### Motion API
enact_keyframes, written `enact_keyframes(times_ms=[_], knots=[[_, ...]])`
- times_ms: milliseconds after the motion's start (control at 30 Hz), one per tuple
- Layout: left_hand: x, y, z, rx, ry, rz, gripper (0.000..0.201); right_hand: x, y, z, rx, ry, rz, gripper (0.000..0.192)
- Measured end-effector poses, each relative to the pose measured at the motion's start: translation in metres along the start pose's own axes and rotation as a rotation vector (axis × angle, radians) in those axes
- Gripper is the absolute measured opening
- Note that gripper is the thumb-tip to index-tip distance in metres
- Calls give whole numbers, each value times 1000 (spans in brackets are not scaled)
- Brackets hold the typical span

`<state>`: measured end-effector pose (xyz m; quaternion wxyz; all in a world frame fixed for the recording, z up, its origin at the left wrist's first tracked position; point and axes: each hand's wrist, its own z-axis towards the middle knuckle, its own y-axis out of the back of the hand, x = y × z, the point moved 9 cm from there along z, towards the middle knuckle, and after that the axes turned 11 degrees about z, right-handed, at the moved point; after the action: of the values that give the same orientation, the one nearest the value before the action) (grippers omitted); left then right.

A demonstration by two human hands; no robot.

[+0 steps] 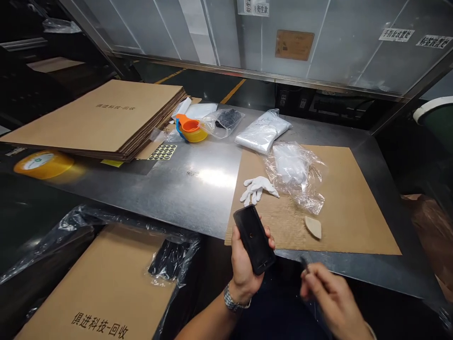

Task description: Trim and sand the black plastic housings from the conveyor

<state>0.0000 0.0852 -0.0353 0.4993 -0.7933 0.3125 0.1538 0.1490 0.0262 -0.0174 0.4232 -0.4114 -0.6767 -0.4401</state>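
Now the left hand (243, 269) clamps a black case (254, 238); the right hand (328, 290) pinches a blurred dark piece (305, 264).

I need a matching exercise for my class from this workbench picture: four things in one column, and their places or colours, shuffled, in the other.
Things
1. black case
2. wristwatch
3. sticker sheet
4. beige piece

Places or colours
A. beside the cardboard stack
B. lying on the flat cardboard sheet
C. silver-coloured
D. held in the left hand

Right pairs: 1-D, 2-C, 3-A, 4-B
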Motion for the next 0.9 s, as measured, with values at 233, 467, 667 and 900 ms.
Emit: enact_keyframes(times_ms=[233, 467, 667, 900], knots=[[-8, -1, -3, 8, -80, 30, 49, 12, -61, -3, 277, -198, 32, 41], [-10, -1, -4, 8, -84, 29, 49, 11, -63, 1, 288, -265, 70, 45], [-11, -2, -4, 28, -110, 39, 49, 12, -66, 2, 299, -279, 54, 44], [-16, -3, -4, 36, -183, 80, 50, 12, -64, 3, 289, -298, 38, 40]])
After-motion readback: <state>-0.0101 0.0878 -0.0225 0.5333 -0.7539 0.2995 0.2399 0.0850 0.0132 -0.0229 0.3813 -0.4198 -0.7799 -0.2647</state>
